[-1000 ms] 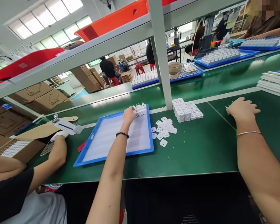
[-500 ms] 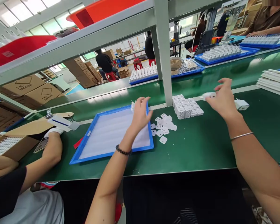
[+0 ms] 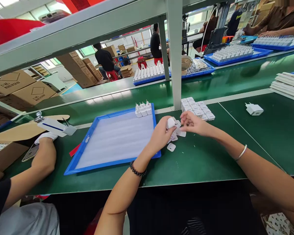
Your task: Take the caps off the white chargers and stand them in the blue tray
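White plastic block (image 3: pixel 171 123) was held in left grip (image 3: pixel 159 133); right grip (image 3: pixel 196 124) was half-curled beside it, contents untellable. White pronged plugs (image 3: pixel 143 111) were set leftward in blue-rimmed tray (image 3: pixel 85 143); cube-shaped white plug (image 3: pixel 255 110) was left loose rightward.

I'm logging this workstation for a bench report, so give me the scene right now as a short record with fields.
Left hand: holding a white block
Right hand: close beside the block, fingers bent; grip unclear
Blue tray: pronged plugs grouped at its far right corner
Beside tray: loose white squares, partly hidden by the hands
Behind right hand: stacked white squares
Farther right: single plug on green table
Left side: co-worker's arm
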The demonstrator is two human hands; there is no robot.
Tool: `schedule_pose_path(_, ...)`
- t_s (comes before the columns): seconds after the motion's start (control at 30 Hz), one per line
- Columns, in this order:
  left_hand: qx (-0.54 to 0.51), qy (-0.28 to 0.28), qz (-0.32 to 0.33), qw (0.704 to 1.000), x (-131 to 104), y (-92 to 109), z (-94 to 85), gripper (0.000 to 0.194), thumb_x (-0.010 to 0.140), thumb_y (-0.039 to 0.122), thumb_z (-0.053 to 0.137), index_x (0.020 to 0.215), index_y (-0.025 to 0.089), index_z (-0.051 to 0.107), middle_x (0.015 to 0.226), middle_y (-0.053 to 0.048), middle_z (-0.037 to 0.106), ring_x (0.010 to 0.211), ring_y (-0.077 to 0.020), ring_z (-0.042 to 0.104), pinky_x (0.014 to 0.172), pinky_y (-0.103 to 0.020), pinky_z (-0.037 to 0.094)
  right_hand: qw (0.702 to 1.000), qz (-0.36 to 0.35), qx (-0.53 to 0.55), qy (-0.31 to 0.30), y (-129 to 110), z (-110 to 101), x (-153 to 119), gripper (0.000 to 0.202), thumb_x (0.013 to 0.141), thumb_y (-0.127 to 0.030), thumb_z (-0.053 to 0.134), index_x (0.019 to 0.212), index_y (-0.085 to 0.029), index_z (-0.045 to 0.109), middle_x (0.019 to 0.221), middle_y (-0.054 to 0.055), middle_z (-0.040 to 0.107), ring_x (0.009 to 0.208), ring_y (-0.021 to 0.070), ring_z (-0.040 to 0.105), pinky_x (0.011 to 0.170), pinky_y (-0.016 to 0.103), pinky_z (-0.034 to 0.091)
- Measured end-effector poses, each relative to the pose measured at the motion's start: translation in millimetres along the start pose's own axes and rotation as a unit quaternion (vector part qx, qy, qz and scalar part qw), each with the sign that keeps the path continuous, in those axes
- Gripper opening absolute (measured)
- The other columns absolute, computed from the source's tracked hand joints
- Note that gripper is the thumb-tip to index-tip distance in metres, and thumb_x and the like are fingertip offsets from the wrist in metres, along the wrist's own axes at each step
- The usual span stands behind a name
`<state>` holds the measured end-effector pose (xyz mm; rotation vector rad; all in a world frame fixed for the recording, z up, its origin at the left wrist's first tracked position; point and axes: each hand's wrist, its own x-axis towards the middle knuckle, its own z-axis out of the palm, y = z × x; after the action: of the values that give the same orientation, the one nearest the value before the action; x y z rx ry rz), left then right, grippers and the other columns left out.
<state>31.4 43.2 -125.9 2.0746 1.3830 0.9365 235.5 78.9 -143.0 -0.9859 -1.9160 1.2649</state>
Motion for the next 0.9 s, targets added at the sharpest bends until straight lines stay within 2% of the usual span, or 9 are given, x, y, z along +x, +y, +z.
schedule_pose_path(0.07,-0.078,0.038,-0.033,0.996,1.0,-4.8,-3.0,0.03,0.088,0.026,0.063,0.116,0.018,0.056,0.114,-0.008,0.065,0.102,-0.0202,0.062,0.084,-0.03,0.05,0.985,0.049,-0.164,-0.026,2.6,-0.8,-1.9,0.044,0.069,-0.038,0.08,0.096,-0.021,0.05,0.089,0.003,0.058,0.075,0.0188,0.054,0.066,0.032,0.042)
schedule_pose_path(0.13,-0.133,0.066,-0.048,0.988,2.6,-9.0,-2.3,0.031,0.085,0.028,0.066,0.113,0.018,0.057,0.111,-0.006,0.066,0.1,-0.0188,0.062,0.084,-0.028,0.048,0.962,0.091,-0.255,-0.029,5.3,2.4,-3.2,0.034,0.071,-0.032,0.078,0.088,-0.021,0.052,0.086,0.004,0.059,0.073,0.02,0.054,0.065,0.032,0.037)
schedule_pose_path(0.23,-0.186,0.074,-0.056,0.978,5.1,-14.5,2.8,0.035,0.081,0.029,0.069,0.112,0.018,0.057,0.108,-0.005,0.065,0.099,-0.0172,0.061,0.086,-0.028,0.047,0.955,0.116,-0.271,-0.025,9.9,8.3,-2.1,0.024,0.076,-0.027,0.073,0.082,-0.021,0.05,0.082,0.004,0.06,0.071,0.0198,0.053,0.063,0.031,0.035)
schedule_pose_path(0.4,-0.261,0.035,-0.077,0.962,6.9,-21.1,10.3,0.04,0.072,0.024,0.076,0.106,0.018,0.057,0.105,-0.003,0.063,0.095,-0.0156,0.06,0.084,-0.027,0.048,0.961,0.109,-0.25,-0.037,10.6,3.5,1.8,0.024,0.078,-0.025,0.069,0.066,-0.02,0.049,0.064,-0.002,0.05,0.062,0.0143,0.044,0.059,0.028,0.03)
schedule_pose_path(0.5,-0.31,0.003,-0.1,0.946,6.5,-20.1,10.8,0.044,0.067,0.023,0.078,0.105,0.018,0.056,0.098,-0.002,0.062,0.088,-0.0142,0.059,0.078,-0.026,0.049,0.984,0.111,-0.137,-0.029,2.5,-5.1,-0.2,0.02,0.084,-0.035,0.066,0.073,-0.019,0.066,0.05,-0.006,0.038,0.051,0.0112,0.032,0.054,0.028,0.024)
schedule_pose_path(0.57,-0.328,-0.016,-0.097,0.94,5.7,-17.1,9.9,0.043,0.064,0.02,0.078,0.102,0.017,0.057,0.095,-0.001,0.061,0.084,-0.0131,0.058,0.075,-0.025,0.048,0.993,0.12,0.012,-0.002,-5.3,-10.3,-3.2,0.024,0.084,-0.039,0.067,0.091,-0.017,0.074,0.05,-0.005,0.047,0.049,0.011,0.038,0.053,0.027,0.029)
schedule_pose_path(0.67,-0.319,-0.03,-0.061,0.945,4.5,-12.3,8.1,0.038,0.062,0.015,0.078,0.095,0.017,0.061,0.097,-0.001,0.062,0.087,-0.0127,0.056,0.075,-0.023,0.046,0.969,0.109,0.218,0.046,-17.4,-15.7,-7.7,0.028,0.079,-0.032,0.074,0.102,-0.017,0.075,0.083,0.006,0.072,0.072,0.015,0.063,0.064,0.027,0.046)
schedule_pose_path(0.77,-0.335,-0.052,-0.038,0.94,3.1,-10.1,7.2,0.035,0.064,0.016,0.077,0.096,0.017,0.063,0.099,-0.002,0.062,0.087,-0.0129,0.056,0.073,-0.022,0.046,0.94,0.096,0.326,0.024,-26.2,-17.5,-10.9,0.031,0.079,-0.034,0.073,0.104,-0.016,0.075,0.105,0.011,0.074,0.085,0.0182,0.068,0.067,0.026,0.052)
schedule_pose_path(0.9,-0.354,-0.076,-0.058,0.93,0.1,-8.4,6.8,0.038,0.071,0.018,0.073,0.106,0.02,0.06,0.102,-0.001,0.057,0.085,-0.012,0.054,0.07,-0.022,0.047,0.935,0.119,0.333,0.005,-29.3,-13.8,-12.6,0.026,0.078,-0.031,0.076,0.098,-0.015,0.071,0.074,0.005,0.07,0.057,0.0107,0.058,0.046,0.019,0.04)
